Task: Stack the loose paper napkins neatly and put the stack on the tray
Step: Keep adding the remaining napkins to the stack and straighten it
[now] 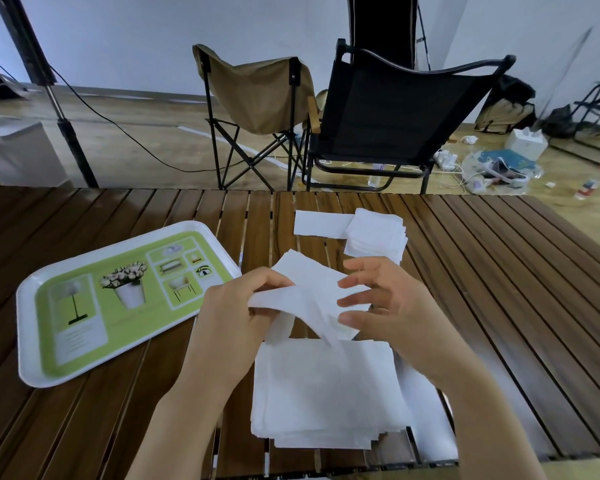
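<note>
A dark slatted wooden table (499, 271) fills the lower half of the frame, with a black folding chair (395, 112) and a tan one (257, 95) beyond it at top centre. At left lies a white-rimmed green tray (28, 341), bare of napkins. Bottom centre holds a large napkin stack (326, 393); a smaller pile (374, 237) sits at upper centre beside a single flat strip (319, 223). Above the large stack, the left hand (232, 306) pinches a loose napkin (312, 292) in curled fingers, while the right hand (388, 299) grips its other side with bent fingertips.
</note>
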